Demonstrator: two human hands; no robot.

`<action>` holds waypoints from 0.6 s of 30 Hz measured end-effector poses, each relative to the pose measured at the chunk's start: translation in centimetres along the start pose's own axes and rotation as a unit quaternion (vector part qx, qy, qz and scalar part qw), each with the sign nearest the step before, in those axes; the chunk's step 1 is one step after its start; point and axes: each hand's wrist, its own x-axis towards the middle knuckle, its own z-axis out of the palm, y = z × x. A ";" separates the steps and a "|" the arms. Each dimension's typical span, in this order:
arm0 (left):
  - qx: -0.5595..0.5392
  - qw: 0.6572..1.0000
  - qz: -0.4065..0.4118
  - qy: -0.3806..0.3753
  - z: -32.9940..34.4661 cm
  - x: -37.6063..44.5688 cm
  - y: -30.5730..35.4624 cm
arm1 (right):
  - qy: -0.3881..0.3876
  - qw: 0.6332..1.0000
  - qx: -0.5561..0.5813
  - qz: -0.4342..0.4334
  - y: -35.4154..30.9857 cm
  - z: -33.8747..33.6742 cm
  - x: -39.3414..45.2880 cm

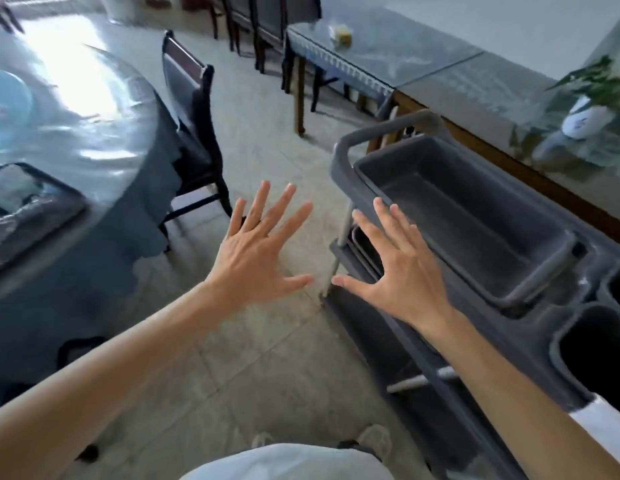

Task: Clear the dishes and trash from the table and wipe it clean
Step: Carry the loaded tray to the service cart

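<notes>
Both of your hands are out in front of you with fingers spread wide and nothing in them: your left hand (256, 251) hangs over the bare floor, and your right hand (398, 268) hovers at the near corner of the grey cart (339, 161), apart from its frame as far as the view shows. By the look of it, clearing has not yet begun. The round table (94, 133) sits to your left under a glossy cover, and a dark tray (62, 202) with what seems to be crumpled clear wrapping lies near its edge; a pale blue round thing, perhaps a plate (7, 98), lies farther in, too blurred to name with certainty. The grey bin (561, 251) on top of the cart looks empty, as far as its inside shows, and ready to take things. Your next move likely calls for a turn to the left, a reach across the table edge, and a firm grip on the tray's rim, kept level so the loose wrapping does not slide off on the way to the bin. A dark chair (194, 109) stands between table and cart, so mind your path.
</notes>
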 end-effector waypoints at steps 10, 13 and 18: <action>0.048 0.957 -0.277 0.070 -8.0 -12.8 -19.0 | -0.061 0.973 0.151 -0.163 -18.3 9.5 16.1; 0.053 0.930 -0.353 0.088 -9.3 -16.0 -23.6 | -0.084 0.958 0.182 -0.206 -23.7 12.3 20.5; 0.033 0.881 -0.461 0.103 -10.0 -18.9 -30.8 | -0.109 0.934 0.229 -0.251 -31.1 17.8 27.9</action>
